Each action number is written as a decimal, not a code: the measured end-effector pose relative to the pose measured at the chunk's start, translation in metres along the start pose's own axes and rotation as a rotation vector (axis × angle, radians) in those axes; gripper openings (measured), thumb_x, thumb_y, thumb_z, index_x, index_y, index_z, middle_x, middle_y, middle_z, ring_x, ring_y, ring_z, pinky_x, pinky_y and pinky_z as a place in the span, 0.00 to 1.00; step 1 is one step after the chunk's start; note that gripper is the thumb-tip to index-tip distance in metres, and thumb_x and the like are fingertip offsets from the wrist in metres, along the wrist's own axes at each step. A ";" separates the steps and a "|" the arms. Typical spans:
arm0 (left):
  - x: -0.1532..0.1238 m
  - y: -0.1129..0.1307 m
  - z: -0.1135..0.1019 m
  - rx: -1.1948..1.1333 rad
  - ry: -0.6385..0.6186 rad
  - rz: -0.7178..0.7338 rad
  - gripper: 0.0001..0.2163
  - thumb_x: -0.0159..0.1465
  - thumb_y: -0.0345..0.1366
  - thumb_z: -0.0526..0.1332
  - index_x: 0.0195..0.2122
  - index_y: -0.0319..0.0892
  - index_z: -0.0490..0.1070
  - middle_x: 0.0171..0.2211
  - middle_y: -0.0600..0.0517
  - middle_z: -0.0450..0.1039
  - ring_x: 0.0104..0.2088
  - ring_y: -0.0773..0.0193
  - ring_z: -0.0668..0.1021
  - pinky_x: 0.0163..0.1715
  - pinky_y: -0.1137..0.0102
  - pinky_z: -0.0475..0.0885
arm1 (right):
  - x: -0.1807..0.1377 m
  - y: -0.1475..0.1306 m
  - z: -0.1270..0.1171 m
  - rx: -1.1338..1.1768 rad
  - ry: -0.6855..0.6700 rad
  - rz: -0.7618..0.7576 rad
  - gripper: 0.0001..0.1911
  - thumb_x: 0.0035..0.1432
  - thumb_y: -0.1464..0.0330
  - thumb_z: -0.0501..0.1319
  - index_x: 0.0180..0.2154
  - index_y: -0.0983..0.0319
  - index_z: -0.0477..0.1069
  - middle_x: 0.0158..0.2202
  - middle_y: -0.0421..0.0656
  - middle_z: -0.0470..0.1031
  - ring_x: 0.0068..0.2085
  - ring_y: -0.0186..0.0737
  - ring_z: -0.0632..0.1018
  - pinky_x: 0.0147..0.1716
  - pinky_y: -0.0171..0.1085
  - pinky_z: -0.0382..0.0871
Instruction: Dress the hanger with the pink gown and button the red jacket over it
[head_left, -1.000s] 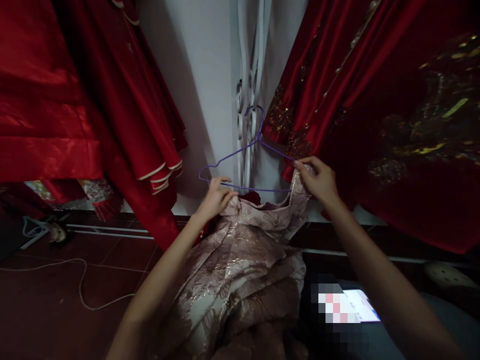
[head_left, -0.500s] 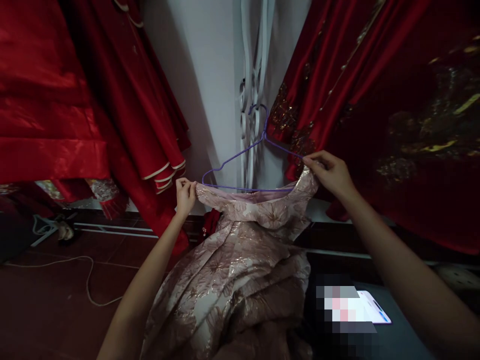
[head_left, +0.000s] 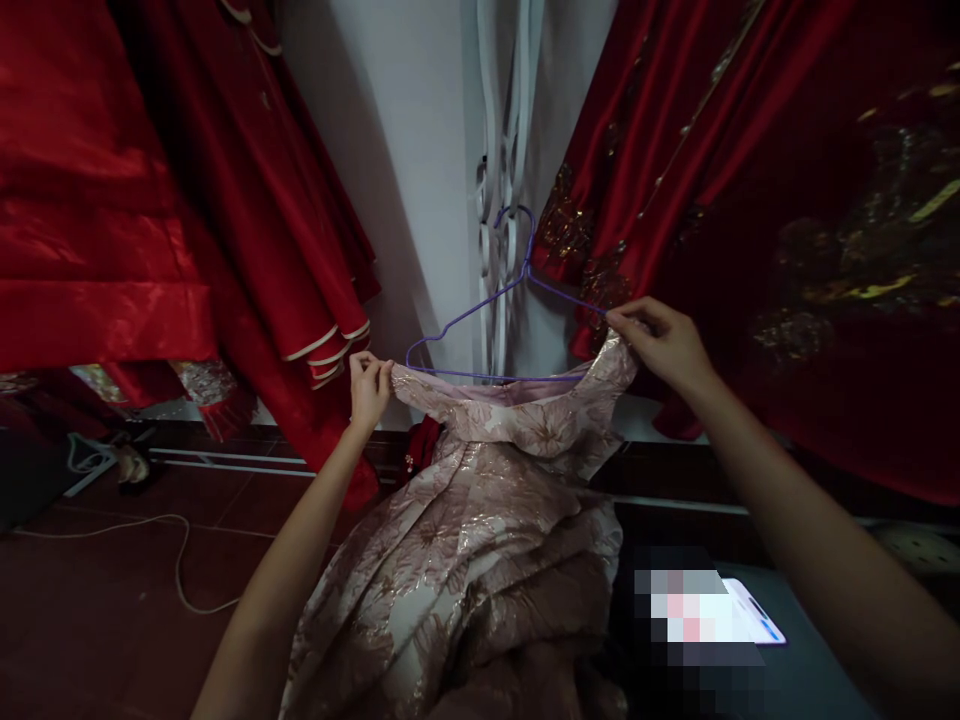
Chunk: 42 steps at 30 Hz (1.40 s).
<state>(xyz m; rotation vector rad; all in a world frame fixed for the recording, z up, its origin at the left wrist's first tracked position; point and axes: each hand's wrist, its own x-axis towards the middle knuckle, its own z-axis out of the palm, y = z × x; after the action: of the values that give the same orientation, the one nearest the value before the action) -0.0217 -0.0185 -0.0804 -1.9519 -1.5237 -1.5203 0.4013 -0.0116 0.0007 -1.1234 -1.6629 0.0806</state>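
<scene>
A pink brocade dress (head_left: 480, 540) with a gold floral pattern hangs down in front of me from its top edge. My left hand (head_left: 369, 382) pinches the dress's left shoulder, fingers closed on the cloth. My right hand (head_left: 660, 345) grips the right shoulder together with the right arm of a purple wire hanger (head_left: 495, 315). The hanger's bottom bar runs just above the neckline and its hook points up against the white wall (head_left: 420, 150).
Red satin garments (head_left: 150, 220) hang at the left and red embroidered ones (head_left: 787, 220) at the right. A white metal scroll fitting (head_left: 502, 150) runs down the wall. A cable (head_left: 172, 570) lies on the dark red floor. A lit phone screen (head_left: 720, 610) is at lower right.
My left hand moved left and up from the neckline's middle to the dress's left shoulder, spreading the top edge along the hanger. My right hand kept its grip.
</scene>
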 end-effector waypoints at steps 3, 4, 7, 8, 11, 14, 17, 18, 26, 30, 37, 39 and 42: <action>0.007 0.002 0.001 0.029 -0.001 0.030 0.12 0.64 0.40 0.51 0.30 0.38 0.67 0.40 0.46 0.57 0.39 0.64 0.68 0.44 0.68 0.66 | 0.000 -0.002 -0.001 0.011 -0.012 -0.002 0.12 0.53 0.59 0.61 0.33 0.62 0.72 0.30 0.43 0.74 0.31 0.34 0.71 0.32 0.31 0.61; 0.012 0.004 0.001 0.042 -0.005 0.046 0.12 0.64 0.40 0.51 0.30 0.38 0.67 0.40 0.45 0.57 0.39 0.64 0.68 0.44 0.67 0.66 | 0.000 -0.003 -0.002 0.012 -0.014 0.001 0.12 0.53 0.59 0.61 0.33 0.62 0.72 0.30 0.42 0.74 0.31 0.33 0.71 0.32 0.31 0.61; 0.032 0.016 0.006 0.078 -0.029 0.115 0.13 0.64 0.41 0.51 0.30 0.38 0.66 0.42 0.43 0.57 0.41 0.62 0.68 0.45 0.65 0.65 | -0.002 -0.006 -0.001 0.020 -0.023 0.006 0.12 0.53 0.59 0.61 0.33 0.62 0.72 0.31 0.42 0.74 0.32 0.34 0.72 0.32 0.31 0.61; 0.040 0.023 0.008 0.086 -0.037 0.144 0.13 0.64 0.41 0.50 0.30 0.38 0.66 0.43 0.42 0.57 0.42 0.61 0.67 0.45 0.65 0.65 | -0.003 -0.006 0.000 0.029 -0.028 0.006 0.12 0.53 0.59 0.61 0.33 0.62 0.72 0.31 0.42 0.74 0.32 0.34 0.72 0.33 0.31 0.61; 0.061 0.050 0.015 0.084 -0.060 0.237 0.13 0.64 0.42 0.49 0.31 0.38 0.65 0.44 0.41 0.58 0.44 0.59 0.67 0.46 0.63 0.64 | -0.005 -0.006 0.004 0.065 -0.050 0.018 0.12 0.53 0.59 0.61 0.32 0.61 0.71 0.31 0.41 0.74 0.32 0.34 0.72 0.33 0.32 0.62; 0.075 0.072 0.017 0.061 -0.118 0.310 0.14 0.64 0.44 0.49 0.31 0.39 0.65 0.43 0.43 0.62 0.45 0.58 0.68 0.46 0.63 0.63 | -0.005 -0.004 0.006 0.100 -0.044 0.030 0.12 0.52 0.59 0.61 0.32 0.61 0.71 0.30 0.41 0.73 0.32 0.34 0.71 0.33 0.32 0.62; 0.073 0.071 0.012 0.005 -0.178 0.289 0.14 0.65 0.45 0.48 0.32 0.41 0.66 0.40 0.46 0.65 0.44 0.59 0.69 0.46 0.63 0.64 | -0.002 0.000 0.007 0.157 -0.050 0.073 0.12 0.50 0.58 0.62 0.31 0.61 0.71 0.30 0.41 0.73 0.31 0.34 0.71 0.34 0.33 0.62; 0.067 0.065 0.009 -0.025 -0.173 0.241 0.15 0.66 0.44 0.46 0.34 0.41 0.66 0.40 0.46 0.66 0.44 0.60 0.70 0.46 0.64 0.64 | -0.001 0.002 0.008 0.176 -0.060 0.097 0.13 0.50 0.57 0.63 0.30 0.61 0.71 0.30 0.41 0.73 0.31 0.34 0.71 0.33 0.33 0.62; -0.042 0.024 0.016 0.192 -0.508 -0.309 0.20 0.61 0.43 0.53 0.52 0.41 0.55 0.40 0.45 0.71 0.37 0.59 0.77 0.36 0.66 0.69 | -0.003 0.004 0.014 0.209 -0.093 0.138 0.12 0.50 0.55 0.61 0.30 0.56 0.70 0.32 0.41 0.74 0.33 0.39 0.72 0.35 0.38 0.65; -0.071 0.021 0.024 0.509 -0.827 -0.246 0.22 0.53 0.48 0.59 0.45 0.39 0.65 0.37 0.40 0.73 0.39 0.49 0.76 0.36 0.63 0.69 | -0.003 0.002 0.011 0.178 -0.115 0.140 0.09 0.52 0.57 0.60 0.31 0.54 0.70 0.34 0.42 0.75 0.34 0.40 0.72 0.36 0.38 0.65; -0.032 -0.022 0.005 0.273 -0.846 -0.289 0.14 0.61 0.43 0.50 0.30 0.41 0.70 0.31 0.47 0.74 0.36 0.60 0.76 0.34 0.71 0.68 | 0.001 0.007 0.015 0.171 -0.100 0.165 0.12 0.49 0.57 0.62 0.31 0.59 0.69 0.33 0.43 0.75 0.35 0.38 0.72 0.36 0.36 0.64; -0.009 -0.030 -0.002 0.130 -0.759 -0.233 0.14 0.64 0.41 0.45 0.34 0.41 0.68 0.34 0.49 0.74 0.37 0.65 0.75 0.37 0.73 0.68 | 0.000 0.007 0.017 0.164 -0.100 0.152 0.12 0.50 0.57 0.61 0.31 0.59 0.69 0.33 0.42 0.75 0.35 0.38 0.72 0.36 0.35 0.64; 0.037 -0.026 -0.004 -0.040 -0.560 -0.095 0.14 0.64 0.40 0.45 0.34 0.41 0.66 0.34 0.49 0.72 0.36 0.66 0.73 0.38 0.74 0.67 | -0.002 0.003 0.017 0.143 -0.095 0.112 0.11 0.51 0.57 0.61 0.30 0.59 0.69 0.33 0.42 0.74 0.35 0.38 0.72 0.37 0.35 0.64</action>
<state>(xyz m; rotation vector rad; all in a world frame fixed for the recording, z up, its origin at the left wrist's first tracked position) -0.0487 0.0110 -0.0583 -2.5039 -1.8177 -1.0849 0.3903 -0.0033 -0.0094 -1.1174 -1.6493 0.3237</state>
